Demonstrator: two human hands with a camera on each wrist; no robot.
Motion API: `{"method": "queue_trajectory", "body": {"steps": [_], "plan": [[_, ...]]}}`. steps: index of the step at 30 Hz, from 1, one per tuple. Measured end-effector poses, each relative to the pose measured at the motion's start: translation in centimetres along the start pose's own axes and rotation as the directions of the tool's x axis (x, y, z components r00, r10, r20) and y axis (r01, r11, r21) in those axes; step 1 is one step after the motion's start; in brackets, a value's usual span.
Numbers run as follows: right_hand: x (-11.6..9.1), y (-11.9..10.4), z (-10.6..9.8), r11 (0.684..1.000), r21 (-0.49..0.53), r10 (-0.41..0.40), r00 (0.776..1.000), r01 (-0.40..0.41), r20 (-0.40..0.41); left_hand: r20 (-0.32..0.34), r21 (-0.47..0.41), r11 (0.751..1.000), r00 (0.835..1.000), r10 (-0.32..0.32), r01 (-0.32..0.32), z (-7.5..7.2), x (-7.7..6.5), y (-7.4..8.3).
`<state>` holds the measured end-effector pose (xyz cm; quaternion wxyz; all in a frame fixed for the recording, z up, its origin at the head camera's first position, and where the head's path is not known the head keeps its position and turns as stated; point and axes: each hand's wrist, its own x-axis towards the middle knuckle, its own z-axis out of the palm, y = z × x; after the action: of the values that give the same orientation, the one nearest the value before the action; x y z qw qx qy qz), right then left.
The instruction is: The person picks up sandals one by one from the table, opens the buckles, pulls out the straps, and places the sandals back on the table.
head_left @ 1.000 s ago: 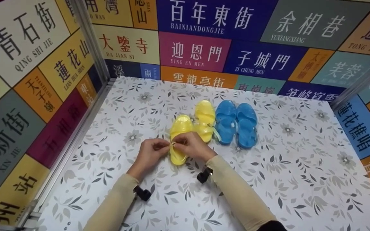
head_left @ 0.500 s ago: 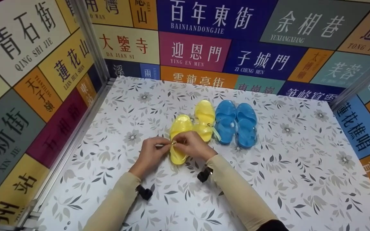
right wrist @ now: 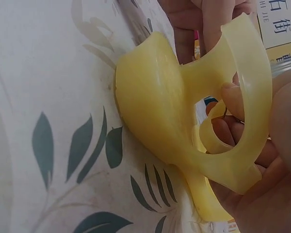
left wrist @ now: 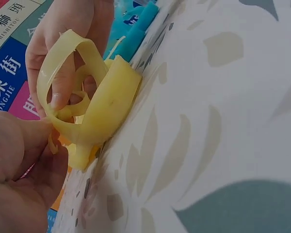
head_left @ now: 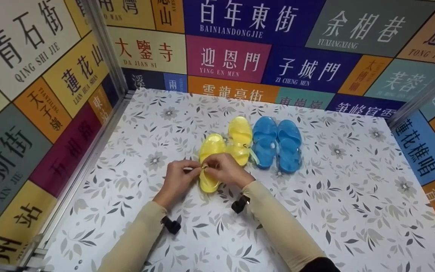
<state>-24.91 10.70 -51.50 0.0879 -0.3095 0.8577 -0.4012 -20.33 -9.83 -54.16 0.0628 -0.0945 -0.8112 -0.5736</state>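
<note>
The nearer yellow sandal (head_left: 212,145) lies on the patterned surface, toe pointing away. My left hand (head_left: 179,179) pinches the end of its strap (left wrist: 53,143) between thumb and fingers at the sandal's left side. From the other side my right hand (head_left: 228,170) pinches the strap by the small metal buckle, its fingers covering part of the sandal. In the right wrist view the heel loop (right wrist: 254,92) stands up around the fingers. How far the strap runs through the buckle is hidden by the fingertips.
A second yellow sandal (head_left: 241,130) lies just right of the first, its loose strap end (head_left: 254,156) sticking out. Beside it are two blue sandals (head_left: 266,130) side by side. Walls printed with street names (head_left: 229,58) enclose the floral-patterned surface (head_left: 338,211).
My left hand has moved slightly in toward the buckle, and its fingers have closed up on the strap end. The right hand and all the sandals stay almost in place.
</note>
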Motion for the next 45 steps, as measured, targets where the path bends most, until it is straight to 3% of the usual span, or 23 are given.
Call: {"method": "queue_trajectory", "body": {"steps": [4,13,16,21,33,45], "plan": [[0.0,0.0,0.1,1.0,0.005,0.008,1.0,-0.008,0.005,-0.008,-0.001,1.0,1.0,-0.002,0.002,0.0,0.1,-0.2],[-0.2,0.1,0.2,1.0,0.025,0.015,1.0,-0.015,0.0,0.068,-0.001,1.0,0.998,0.015,-0.015,-0.5,0.0,-0.5],[-0.2,0.2,0.2,1.0,0.011,0.009,1.0,-0.009,-0.003,0.08,0.001,1.0,0.997,-0.007,0.007,-0.5,-0.1,-0.5],[-0.2,0.3,0.3,1.0,0.004,0.004,1.0,-0.005,0.005,0.052,0.022,0.999,0.998,-0.042,0.041,-0.3,-0.2,-0.4],[0.0,-0.2,0.2,1.0,-0.002,0.025,1.0,-0.025,0.012,-0.014,0.026,0.999,0.999,-0.037,0.037,0.0,0.0,-0.1],[0.0,-0.1,0.3,1.0,-0.019,-0.002,1.0,0.002,0.003,0.005,0.052,0.999,1.0,-0.007,0.006,-0.1,1.0,0.1]]}}
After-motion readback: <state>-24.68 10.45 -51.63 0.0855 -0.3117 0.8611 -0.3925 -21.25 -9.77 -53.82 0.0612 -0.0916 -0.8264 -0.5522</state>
